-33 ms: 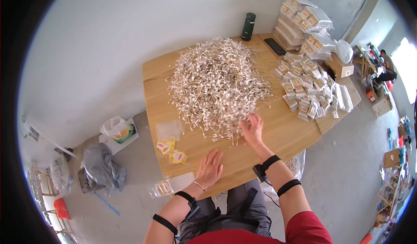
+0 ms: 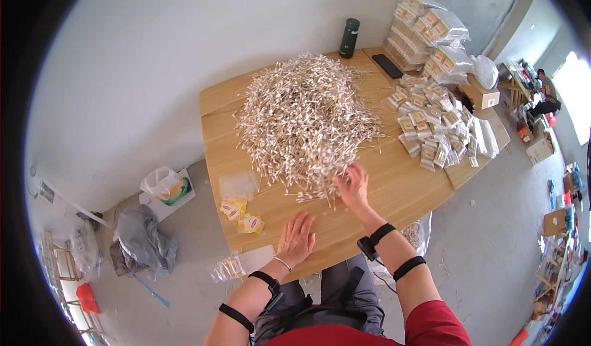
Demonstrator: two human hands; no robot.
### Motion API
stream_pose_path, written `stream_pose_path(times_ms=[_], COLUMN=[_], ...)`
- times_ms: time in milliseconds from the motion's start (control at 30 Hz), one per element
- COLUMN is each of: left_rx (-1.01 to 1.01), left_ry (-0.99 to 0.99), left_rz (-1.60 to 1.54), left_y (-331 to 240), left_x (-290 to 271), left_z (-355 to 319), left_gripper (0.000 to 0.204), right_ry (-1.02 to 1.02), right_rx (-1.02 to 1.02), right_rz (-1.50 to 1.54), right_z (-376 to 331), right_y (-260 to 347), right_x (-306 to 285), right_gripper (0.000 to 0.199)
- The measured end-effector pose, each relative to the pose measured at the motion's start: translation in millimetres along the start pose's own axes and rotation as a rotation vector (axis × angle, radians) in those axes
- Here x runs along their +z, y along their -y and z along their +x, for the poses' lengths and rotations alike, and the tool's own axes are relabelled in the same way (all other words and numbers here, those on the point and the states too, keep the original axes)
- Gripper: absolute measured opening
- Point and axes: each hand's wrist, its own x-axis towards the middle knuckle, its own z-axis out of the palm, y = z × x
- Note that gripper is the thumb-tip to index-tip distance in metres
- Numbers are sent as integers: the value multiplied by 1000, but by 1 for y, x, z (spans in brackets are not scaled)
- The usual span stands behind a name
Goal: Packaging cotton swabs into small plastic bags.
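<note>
On the counter [image 2: 394,192], small yellow packets [image 2: 243,217] lie left. The left hand [image 2: 297,238] rests flat and open, while the right hand [image 2: 352,186] pinches sticks at the cotton swab heap [image 2: 305,118], which remains large. Filled packs [image 2: 431,124] pile right. Nothing visibly differs from the earlier frame.

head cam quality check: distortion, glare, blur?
Head view: strong fisheye, the table edges bow and a black vignette rings the frame; the window at far right is blown out; light is soft and even, the swab pile looks sharp.
</note>
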Motion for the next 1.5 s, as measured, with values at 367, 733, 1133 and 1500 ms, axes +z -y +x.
stream_pose_path(times_ms=[367, 733, 1133, 1500], left_rx=[6, -2, 334, 212], left_ry=[-9, -6, -18, -170], left_rz=[88, 78, -103, 102], left_y=[-4, 3, -29, 24], left_x=[9, 1, 44, 23], left_z=[-7, 7, 4, -21], left_gripper=[50, 48, 25, 12], right_ry=[29, 331, 102, 245], right_rx=[313, 312, 129, -331], right_rz=[-278, -375, -238, -145], right_z=[134, 162, 49, -39], right_y=[-1, -43, -6, 86], right_x=[-41, -17, 5, 27], right_gripper=[59, 76, 51, 54])
